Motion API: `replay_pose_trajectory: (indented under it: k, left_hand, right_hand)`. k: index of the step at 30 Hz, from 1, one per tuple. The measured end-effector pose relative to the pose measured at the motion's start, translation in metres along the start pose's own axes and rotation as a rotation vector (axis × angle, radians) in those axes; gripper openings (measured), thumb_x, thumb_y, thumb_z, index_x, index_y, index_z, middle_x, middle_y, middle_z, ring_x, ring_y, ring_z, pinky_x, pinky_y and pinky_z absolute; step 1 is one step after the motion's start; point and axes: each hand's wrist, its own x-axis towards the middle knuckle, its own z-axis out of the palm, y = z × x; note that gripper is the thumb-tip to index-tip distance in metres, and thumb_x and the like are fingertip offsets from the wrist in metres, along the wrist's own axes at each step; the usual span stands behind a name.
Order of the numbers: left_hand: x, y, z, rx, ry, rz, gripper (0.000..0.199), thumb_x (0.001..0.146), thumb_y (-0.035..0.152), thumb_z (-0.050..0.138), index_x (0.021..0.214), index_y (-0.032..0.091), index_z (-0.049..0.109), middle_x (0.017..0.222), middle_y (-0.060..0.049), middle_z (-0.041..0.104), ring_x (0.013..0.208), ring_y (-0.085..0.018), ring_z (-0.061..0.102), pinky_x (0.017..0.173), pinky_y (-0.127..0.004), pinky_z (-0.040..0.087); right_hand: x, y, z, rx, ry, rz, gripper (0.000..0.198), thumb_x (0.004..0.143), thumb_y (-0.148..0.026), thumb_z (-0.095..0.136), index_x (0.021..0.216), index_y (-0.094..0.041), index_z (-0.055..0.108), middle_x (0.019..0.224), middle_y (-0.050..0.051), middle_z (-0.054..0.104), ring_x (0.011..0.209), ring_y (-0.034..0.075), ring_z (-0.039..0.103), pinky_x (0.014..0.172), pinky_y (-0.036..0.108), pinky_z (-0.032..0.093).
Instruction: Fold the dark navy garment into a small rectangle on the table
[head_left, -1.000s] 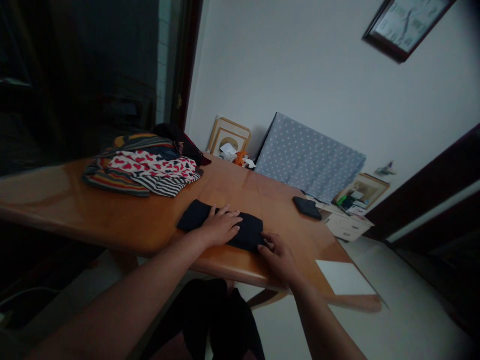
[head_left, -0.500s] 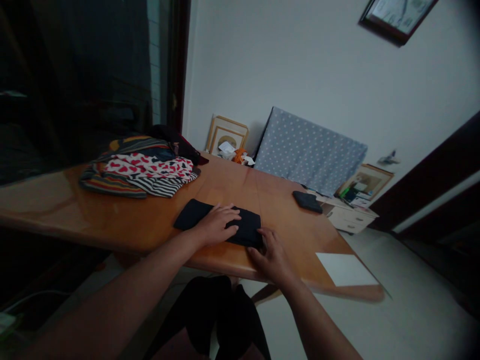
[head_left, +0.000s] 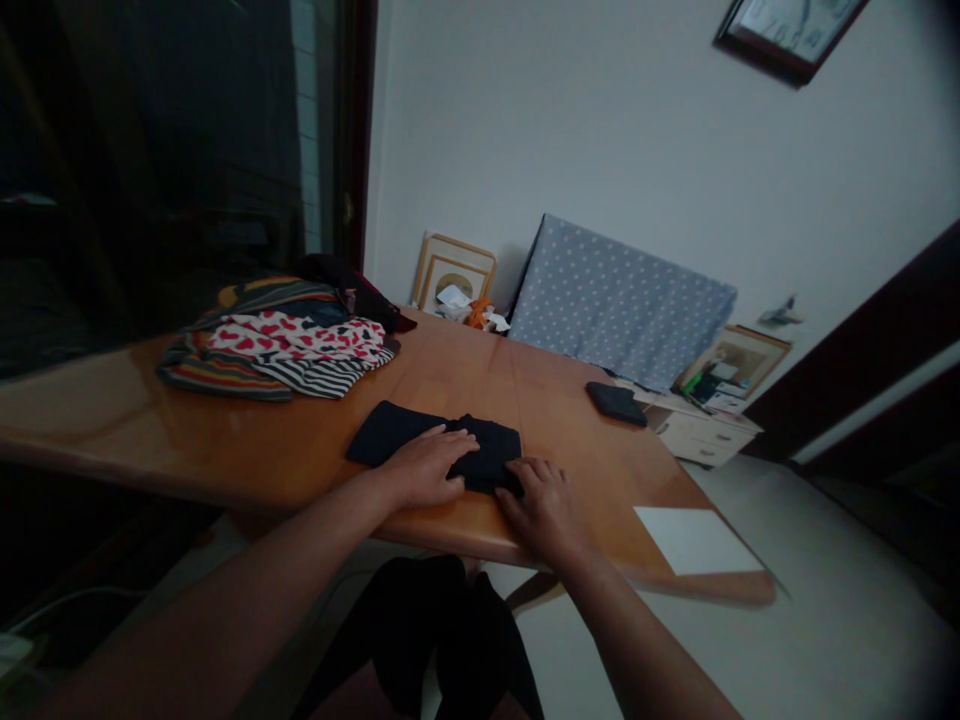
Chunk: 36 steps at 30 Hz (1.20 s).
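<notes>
A dark navy folded garment (head_left: 401, 430) lies as a long flat strip near the front edge of the wooden table (head_left: 450, 350). My left hand (head_left: 431, 468) rests flat on its middle, fingers stretched out and the thumb apart. At the garment's right end is my right hand (head_left: 546, 500); its bent fingers lie over the end and its thumb is at the near corner, with the cloth edge between them. The fabric bunches slightly just beyond my left fingertips.
Clothes with stripes and red hearts form a pile (head_left: 300, 340) at the left. A dark folded item (head_left: 616, 403) lies at the far right, and a white sheet (head_left: 697, 540) near the right corner. Behind stand a dotted grey cloth cover (head_left: 615, 300) and a low drawer unit (head_left: 705, 438).
My left hand has slid slightly toward me over the garment, whose top now shows a small ruck. My right fingers have moved a little left onto its end.
</notes>
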Motion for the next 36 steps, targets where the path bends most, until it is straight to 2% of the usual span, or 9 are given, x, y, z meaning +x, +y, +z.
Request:
replay_pose_trajectory:
  k: [6, 13, 18, 21, 24, 27, 29, 32, 36]
  left_hand:
    - [-0.001, -0.002, 0.006, 0.041, 0.057, 0.061, 0.064, 0.08, 0.022, 0.062, 0.144, 0.018, 0.054, 0.153, -0.012, 0.053, 0.147, -0.027, 0.042, 0.125, -0.047, 0.024]
    - [0.003, -0.005, 0.007, 0.108, 0.077, 0.107, 0.046, 0.089, 0.018, 0.054, 0.134, 0.022, 0.065, 0.148, -0.008, 0.059, 0.144, -0.023, 0.046, 0.126, -0.046, 0.021]
    - [-0.003, -0.007, 0.007, 0.087, 0.074, 0.132, 0.046, 0.086, 0.015, 0.056, 0.129, 0.023, 0.068, 0.146, -0.007, 0.061, 0.141, -0.024, 0.049, 0.124, -0.047, 0.026]
    - [-0.008, -0.012, 0.007, -0.019, 0.117, 0.066, 0.044, 0.082, 0.011, 0.055, 0.121, 0.022, 0.071, 0.142, -0.007, 0.064, 0.135, -0.024, 0.055, 0.117, -0.043, 0.037]
    - [-0.007, -0.019, 0.004, -0.193, 0.224, -0.033, 0.037, 0.082, 0.01, 0.052, 0.109, 0.023, 0.072, 0.126, -0.006, 0.071, 0.119, -0.021, 0.064, 0.104, -0.036, 0.047]
    - [0.004, -0.028, -0.002, -0.34, 0.342, -0.209, 0.028, 0.085, 0.014, 0.05, 0.103, 0.022, 0.07, 0.108, -0.005, 0.074, 0.103, -0.019, 0.068, 0.091, -0.032, 0.051]
    - [0.017, -0.034, -0.005, -0.41, 0.361, -0.329, 0.024, 0.086, 0.017, 0.05, 0.099, 0.021, 0.069, 0.101, -0.005, 0.074, 0.095, -0.019, 0.068, 0.083, -0.03, 0.051]
    - [0.04, -0.042, -0.008, -0.485, 0.297, -0.459, 0.022, 0.087, 0.023, 0.05, 0.098, 0.019, 0.068, 0.096, -0.005, 0.074, 0.084, -0.018, 0.068, 0.073, -0.027, 0.05]
    - [0.066, -0.051, -0.01, -0.423, 0.104, -0.549, 0.03, 0.094, 0.032, 0.041, 0.096, 0.018, 0.068, 0.086, -0.004, 0.071, 0.071, -0.017, 0.064, 0.062, -0.026, 0.046]
  right_hand:
    - [0.005, 0.002, 0.0, -0.153, -0.038, 0.017, 0.023, 0.101, -0.025, 0.048, 0.112, -0.021, 0.068, 0.103, 0.009, 0.072, 0.1, 0.026, 0.06, 0.092, 0.039, 0.034]
    - [0.007, -0.005, -0.006, -0.193, -0.042, 0.043, 0.02, 0.095, -0.018, 0.053, 0.108, -0.022, 0.067, 0.106, 0.007, 0.069, 0.103, 0.026, 0.056, 0.09, 0.037, 0.033]
    - [0.006, -0.008, -0.01, -0.178, -0.087, 0.058, 0.022, 0.092, -0.014, 0.054, 0.105, -0.023, 0.069, 0.105, 0.008, 0.067, 0.103, 0.025, 0.055, 0.09, 0.036, 0.033]
    - [0.003, -0.007, -0.011, -0.143, -0.12, 0.041, 0.025, 0.092, -0.015, 0.054, 0.108, -0.024, 0.07, 0.105, 0.008, 0.067, 0.103, 0.024, 0.055, 0.091, 0.036, 0.033]
    - [-0.001, -0.004, -0.012, -0.122, -0.119, 0.035, 0.029, 0.093, -0.015, 0.052, 0.112, -0.025, 0.071, 0.107, 0.007, 0.067, 0.104, 0.024, 0.055, 0.091, 0.036, 0.034]
    - [-0.005, -0.003, -0.012, -0.103, -0.101, 0.029, 0.028, 0.093, -0.018, 0.053, 0.113, -0.026, 0.071, 0.109, 0.007, 0.067, 0.104, 0.024, 0.055, 0.091, 0.036, 0.034]
    - [-0.006, -0.004, -0.012, -0.084, -0.092, 0.024, 0.024, 0.095, -0.022, 0.054, 0.112, -0.026, 0.072, 0.108, 0.007, 0.067, 0.103, 0.024, 0.056, 0.091, 0.036, 0.034]
    - [-0.004, -0.005, -0.013, -0.061, -0.085, 0.027, 0.022, 0.099, -0.029, 0.052, 0.105, -0.026, 0.073, 0.104, 0.006, 0.067, 0.101, 0.023, 0.057, 0.091, 0.036, 0.034]
    - [-0.002, -0.006, -0.012, -0.073, -0.099, 0.055, 0.026, 0.102, -0.031, 0.048, 0.094, -0.026, 0.072, 0.097, 0.005, 0.066, 0.096, 0.023, 0.057, 0.088, 0.036, 0.034]
